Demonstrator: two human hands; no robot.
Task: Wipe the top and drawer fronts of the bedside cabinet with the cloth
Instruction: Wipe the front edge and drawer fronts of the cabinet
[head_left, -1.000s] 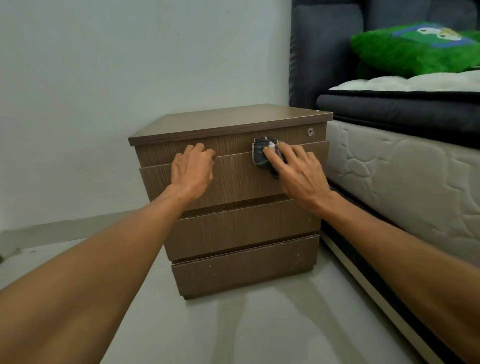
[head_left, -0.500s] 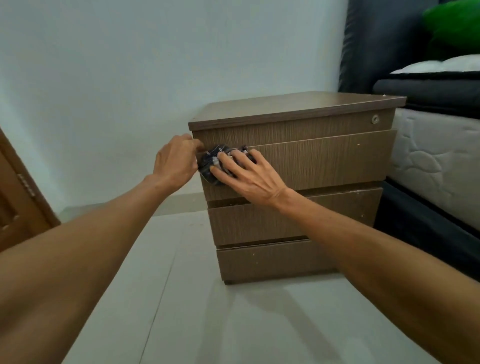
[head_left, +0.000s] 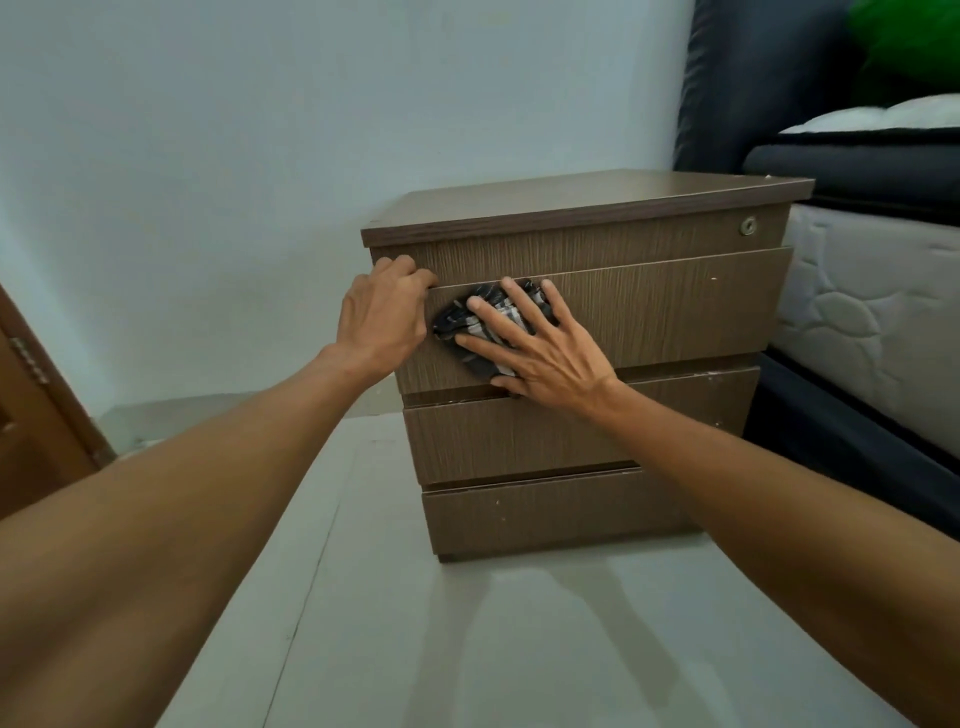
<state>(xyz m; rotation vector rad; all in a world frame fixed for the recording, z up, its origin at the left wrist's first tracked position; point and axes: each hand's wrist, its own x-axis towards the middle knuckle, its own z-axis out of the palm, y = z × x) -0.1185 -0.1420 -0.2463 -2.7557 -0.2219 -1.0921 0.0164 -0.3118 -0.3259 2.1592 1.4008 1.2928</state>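
Right hand (head_left: 540, 348), fingers splayed flat, pins cloth (head_left: 483, 332) at top drawer front's (head_left: 675, 306) left end; unwiped length runs rightward; left hand (head_left: 382, 317) curled on its left edge.

Both arms reach forward; left hand (head_left: 382, 317) curled, fingers hooked, right hand (head_left: 540, 353) flat, fingers spread.

I see both forearms bare right up to the frame edge, no sleeves, watch or bands on either wrist; the left hand (head_left: 382, 317) and right hand (head_left: 545, 358) wear no gloves or rings
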